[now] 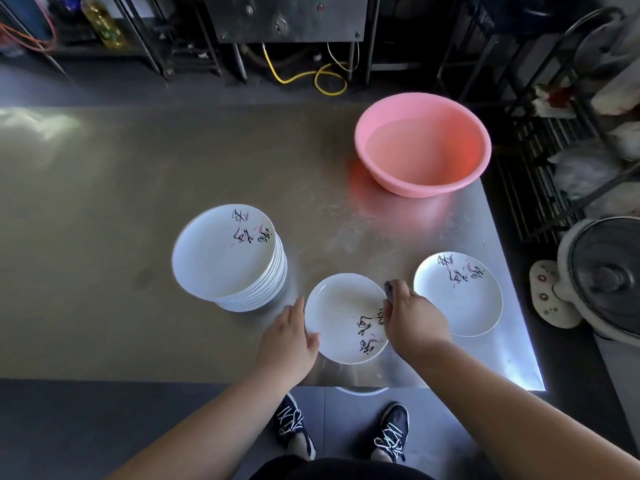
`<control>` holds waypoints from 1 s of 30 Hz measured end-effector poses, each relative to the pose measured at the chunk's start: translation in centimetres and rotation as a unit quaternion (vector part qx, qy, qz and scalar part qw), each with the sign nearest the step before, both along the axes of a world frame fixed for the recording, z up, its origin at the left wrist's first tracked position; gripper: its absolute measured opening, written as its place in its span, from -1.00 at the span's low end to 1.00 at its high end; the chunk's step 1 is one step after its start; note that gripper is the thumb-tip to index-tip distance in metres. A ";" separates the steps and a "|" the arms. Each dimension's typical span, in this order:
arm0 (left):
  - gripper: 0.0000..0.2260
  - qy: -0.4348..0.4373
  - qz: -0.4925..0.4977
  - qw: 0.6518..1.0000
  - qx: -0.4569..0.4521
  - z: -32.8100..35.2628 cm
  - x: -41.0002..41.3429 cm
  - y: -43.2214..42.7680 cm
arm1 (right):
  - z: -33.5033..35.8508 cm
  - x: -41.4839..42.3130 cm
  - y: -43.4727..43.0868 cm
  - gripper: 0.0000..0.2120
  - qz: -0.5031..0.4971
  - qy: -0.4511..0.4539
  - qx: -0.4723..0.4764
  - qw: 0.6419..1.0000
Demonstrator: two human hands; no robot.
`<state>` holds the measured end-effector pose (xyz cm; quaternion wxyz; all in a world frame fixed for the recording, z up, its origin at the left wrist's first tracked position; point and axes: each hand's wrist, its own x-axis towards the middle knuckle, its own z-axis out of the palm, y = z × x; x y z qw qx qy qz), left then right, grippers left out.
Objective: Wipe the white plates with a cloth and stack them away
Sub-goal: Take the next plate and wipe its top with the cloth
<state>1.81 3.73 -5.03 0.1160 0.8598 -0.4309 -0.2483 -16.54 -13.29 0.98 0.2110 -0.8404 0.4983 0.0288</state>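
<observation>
Wiping is under way on a white plate [343, 317] at lower centre of the frame; the right hand [414, 318] curls round a dark cloth [391, 289] at its right rim; the left hand [291, 336], fingers fairly straight, steadies the left rim; a tall stack of plates [225, 254] stands left, a single plate [458, 294] right; I cannot tell which is finished, so I judge much remains.
</observation>
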 end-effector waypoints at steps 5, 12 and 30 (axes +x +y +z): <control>-0.26 -0.099 -0.155 0.983 0.016 -1.7 0.8 1.3 | -1.1 3.0 2.8 -0.44 0.189 0.075 0.036 0.978; -0.22 -0.099 -0.193 0.976 0.006 -3.1 1.4 1.3 | -3.7 3.8 3.9 -0.04 0.283 0.184 0.008 0.941; -0.18 -0.115 -0.157 0.981 0.000 -5.0 1.1 1.1 | -4.3 3.0 3.0 -0.08 0.322 0.187 0.017 0.928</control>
